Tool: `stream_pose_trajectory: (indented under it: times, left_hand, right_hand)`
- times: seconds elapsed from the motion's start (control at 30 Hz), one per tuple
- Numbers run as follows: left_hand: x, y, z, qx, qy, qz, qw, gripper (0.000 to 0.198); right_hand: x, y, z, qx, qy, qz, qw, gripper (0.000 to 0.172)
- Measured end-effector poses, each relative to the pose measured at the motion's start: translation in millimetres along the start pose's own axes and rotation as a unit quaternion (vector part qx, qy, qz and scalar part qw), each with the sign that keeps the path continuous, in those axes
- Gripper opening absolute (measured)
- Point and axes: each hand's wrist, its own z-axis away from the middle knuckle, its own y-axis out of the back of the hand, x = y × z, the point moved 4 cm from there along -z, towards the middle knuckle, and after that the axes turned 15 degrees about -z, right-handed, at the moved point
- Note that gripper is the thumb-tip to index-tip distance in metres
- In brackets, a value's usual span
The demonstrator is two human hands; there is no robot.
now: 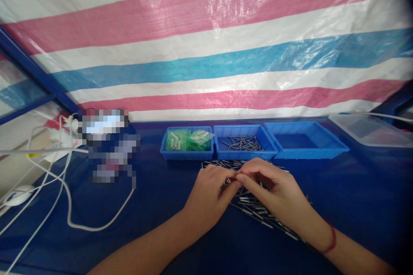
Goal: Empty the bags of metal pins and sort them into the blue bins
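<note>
My left hand point(211, 191) and my right hand point(274, 184) meet fingertip to fingertip above a loose pile of blind rivets point(254, 208) on the blue tabletop. Both hands are closed in a pinch, thumbs against fingers. Whatever lies between the fingertips is too small or too covered to make out. The rivets look like thin dark pins with thicker silvery ends, and the hands hide part of the pile. Just beyond the hands stands a blue bin point(272, 153) with more of these metal pins point(243, 142) inside.
Left of that bin, another blue bin point(187, 155) holds green plastic packets point(183, 139). A third blue bin point(311, 153) adjoins on the right, beside a translucent lid point(364, 131). White cables point(69, 206) and a blurred-out device point(106, 124) occupy the left. A striped sheet point(206, 51) hangs behind.
</note>
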Motion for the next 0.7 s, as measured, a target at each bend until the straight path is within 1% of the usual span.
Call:
stream_pose_trajectory:
  times: [0.13, 0.2, 0.3, 0.4, 0.47, 0.53, 0.6, 0.67, 0.7]
  left_hand:
    - [-1.6, -0.5, -3.1, -0.005, -0.014, 0.02, 1.0, 0.015]
    - [-3.2, 1.1, -4.6, 0.001, -0.015, 0.027, 1.0, 0.014]
    - [-7.2, 5.2, -6.0, 0.023, 0.001, 0.029, 0.999, 0.011]
    - [-9.7, 9.2, -6.7, 0.044, 0.005, 0.027, 0.999, 0.009]
    - [-10.3, 10.4, -7.0, 0.046, 0.005, 0.023, 0.999, 0.01]
    - [-11.2, 10.5, -7.2, 0.04, 0.015, 0.018, 0.999, 0.013]
    - [-12.2, 9.8, -7.6, 0.032, 0.027, 0.011, 0.999, 0.02]
    - [-12.1, 8.6, -8.2, 0.019, 0.026, 0.002, 0.999, 0.02]
    - [-11.6, 7.8, -8.7, 0.011, 0.021, -0.003, 1.0, 0.017]
  right_hand:
    - [-2.2, -0.4, -0.1, -0.011, 0.03, -0.02, 0.999, 0.01]
    - [-3.0, 0.9, -1.0, -0.008, 0.039, -0.023, 0.999, 0.009]
    - [-0.8, 3.4, -3.2, 0.002, 0.025, -0.028, 0.999, 0.009]
    - [2.7, 4.0, -5.9, -0.006, -0.003, -0.038, 0.999, 0.01]
    - [2.4, 5.9, -8.4, -0.019, -0.008, -0.021, 1.0, 0.012]
    - [-1.3, 13.5, -12.1, -0.02, 0.014, 0.023, 0.999, 0.014]
    - [-6.7, 30.3, -16.9, 0.014, 0.058, 0.085, 0.995, 0.015]
    - [-9.3, 55.4, -21.5, 0.088, 0.094, 0.165, 0.978, 0.014]
    - [-8.7, 69.3, -23.3, 0.134, 0.103, 0.21, 0.963, 0.014]
